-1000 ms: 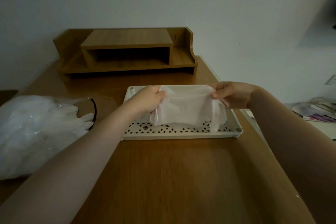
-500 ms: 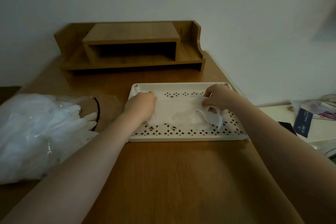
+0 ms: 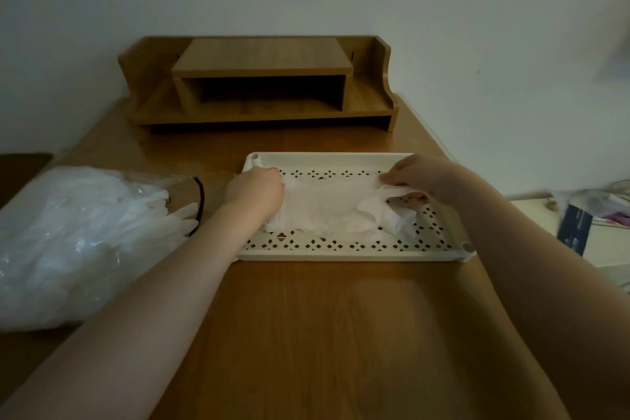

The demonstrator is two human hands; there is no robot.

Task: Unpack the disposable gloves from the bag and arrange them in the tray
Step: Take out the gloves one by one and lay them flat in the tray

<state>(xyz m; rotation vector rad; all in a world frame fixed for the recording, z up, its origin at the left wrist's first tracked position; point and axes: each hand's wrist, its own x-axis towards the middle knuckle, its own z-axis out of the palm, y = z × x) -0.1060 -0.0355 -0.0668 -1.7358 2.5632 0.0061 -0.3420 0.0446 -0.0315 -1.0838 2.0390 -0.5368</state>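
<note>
A: Nearest is bare tabletop [image 3: 306,334] — then what?

B: The bag [image 3: 68,242] at the left, mouth toward the tray [image 3: 341,254], so the next gloves are probably an easy reach.

A: And the hands?

B: In the tray, one at each end of a glove [image 3: 327,211]. The left hand [image 3: 255,189] has its fingers curled onto one end, the right hand [image 3: 417,176] pinches the other — likely pulling it flat.

A: Behind?

B: A shelf [image 3: 262,85] by the wall.
</note>
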